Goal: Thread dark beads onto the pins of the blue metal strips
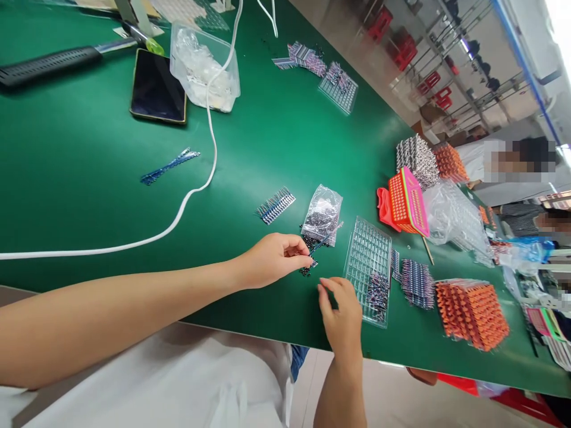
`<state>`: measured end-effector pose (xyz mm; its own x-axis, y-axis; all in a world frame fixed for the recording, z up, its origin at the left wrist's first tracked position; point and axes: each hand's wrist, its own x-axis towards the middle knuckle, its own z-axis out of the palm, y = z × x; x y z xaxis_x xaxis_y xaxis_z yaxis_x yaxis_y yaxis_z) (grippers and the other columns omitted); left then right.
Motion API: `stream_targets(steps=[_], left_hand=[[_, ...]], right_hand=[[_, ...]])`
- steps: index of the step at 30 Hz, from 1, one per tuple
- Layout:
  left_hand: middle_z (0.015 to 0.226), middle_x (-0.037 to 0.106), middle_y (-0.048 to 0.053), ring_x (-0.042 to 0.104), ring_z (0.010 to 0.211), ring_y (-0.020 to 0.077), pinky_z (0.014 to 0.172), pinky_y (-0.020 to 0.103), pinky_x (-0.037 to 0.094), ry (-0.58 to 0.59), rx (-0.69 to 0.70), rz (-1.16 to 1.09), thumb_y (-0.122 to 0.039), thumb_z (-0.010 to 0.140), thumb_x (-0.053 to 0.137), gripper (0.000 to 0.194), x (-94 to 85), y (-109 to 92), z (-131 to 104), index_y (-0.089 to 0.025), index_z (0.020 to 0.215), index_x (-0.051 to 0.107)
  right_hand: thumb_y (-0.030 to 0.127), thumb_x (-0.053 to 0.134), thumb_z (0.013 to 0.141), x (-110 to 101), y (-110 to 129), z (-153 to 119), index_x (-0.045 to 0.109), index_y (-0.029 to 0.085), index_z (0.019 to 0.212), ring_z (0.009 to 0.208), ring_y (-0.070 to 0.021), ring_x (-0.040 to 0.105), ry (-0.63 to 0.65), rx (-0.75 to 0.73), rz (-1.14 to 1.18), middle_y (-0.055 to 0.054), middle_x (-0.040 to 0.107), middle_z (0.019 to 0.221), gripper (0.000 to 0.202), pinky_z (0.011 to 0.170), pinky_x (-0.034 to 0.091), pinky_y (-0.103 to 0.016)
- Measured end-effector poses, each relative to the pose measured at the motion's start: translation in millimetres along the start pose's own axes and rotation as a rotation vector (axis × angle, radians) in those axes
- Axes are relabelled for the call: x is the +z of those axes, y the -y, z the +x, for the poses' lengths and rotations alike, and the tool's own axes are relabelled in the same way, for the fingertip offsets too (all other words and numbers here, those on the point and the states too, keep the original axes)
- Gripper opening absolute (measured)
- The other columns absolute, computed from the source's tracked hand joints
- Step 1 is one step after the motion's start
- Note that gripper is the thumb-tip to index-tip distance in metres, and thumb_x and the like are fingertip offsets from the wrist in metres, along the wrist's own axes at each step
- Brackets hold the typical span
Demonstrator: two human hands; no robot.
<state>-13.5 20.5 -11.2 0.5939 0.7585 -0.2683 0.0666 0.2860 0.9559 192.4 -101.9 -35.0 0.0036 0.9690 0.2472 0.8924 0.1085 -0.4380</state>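
Observation:
My left hand [280, 258] pinches a thin blue strip [322, 239] above a pile of small black beads [307, 271] on the green table. My right hand [341, 306] is just to the right and nearer me, thumb and index finger bent toward each other; whether something tiny is between them is too small to tell. Behind the beads lies a clear bag of dark beads [322, 214]. A row of blue strips with wire ends [276, 205] rests left of the bag. Beside my right hand is a clear gridded tray [360, 255] with small dark and pink pieces [377, 294] at its near end.
A white cable [215, 142] crosses the left side, near a phone [159, 89] and a plastic tub [232, 98]. More blue strips [169, 166] lie left. Rightward stand a red and pink basket [405, 202], stacked orange pieces [471, 315] and purple-blue strips [417, 284]. People sit farther right.

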Motion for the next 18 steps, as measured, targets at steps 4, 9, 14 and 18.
stream_targets(steps=[4, 9, 14, 18], left_hand=[[0.075, 0.067, 0.000, 0.062, 0.076, 0.0168, 0.075, 0.029, 0.048, 0.008, 0.003, 0.002, -0.035, 0.080, 0.069, 0.018, -0.6, 1.7, 0.3, -0.018, 0.079, 0.064], [0.074, 0.067, -0.001, 0.061, 0.075, 0.0161, 0.073, 0.028, 0.047, 0.020, -0.004, -0.009, -0.034, 0.082, 0.069, 0.018, 0.1, 3.1, -0.2, -0.017, 0.080, 0.064], [0.075, 0.070, 0.000, 0.065, 0.077, 0.0172, 0.075, 0.028, 0.048, 0.018, 0.003, -0.015, -0.033, 0.081, 0.069, 0.016, 0.0, 3.4, 0.2, -0.017, 0.079, 0.065], [0.077, 0.071, 0.000, 0.066, 0.078, 0.0179, 0.075, 0.028, 0.048, 0.015, 0.021, 0.003, -0.035, 0.080, 0.070, 0.018, 0.1, 5.3, 1.4, -0.018, 0.079, 0.066]], right_hand=[[0.018, 0.055, 0.096, 19.3, 10.5, 0.3, 0.070, 0.024, 0.109, 0.092, -0.0205, 0.061, -0.016, -0.010, -0.024, -0.007, 0.067, 0.096, 0.020, 0.081, 0.051, -0.036], [0.016, 0.054, 0.096, 22.2, 5.8, -2.9, 0.068, 0.023, 0.116, 0.091, -0.0207, 0.060, -0.029, -0.061, -0.082, -0.008, 0.066, 0.096, 0.026, 0.079, 0.050, -0.037], [0.015, 0.053, 0.097, 22.0, 7.7, -2.6, 0.067, 0.024, 0.121, 0.091, -0.0207, 0.060, -0.009, -0.138, -0.159, -0.008, 0.067, 0.099, 0.029, 0.078, 0.050, -0.037], [0.014, 0.053, 0.097, 21.0, 11.2, 1.6, 0.067, 0.019, 0.117, 0.090, -0.0207, 0.060, 0.010, -0.183, -0.232, -0.009, 0.069, 0.098, 0.025, 0.076, 0.050, -0.036]])
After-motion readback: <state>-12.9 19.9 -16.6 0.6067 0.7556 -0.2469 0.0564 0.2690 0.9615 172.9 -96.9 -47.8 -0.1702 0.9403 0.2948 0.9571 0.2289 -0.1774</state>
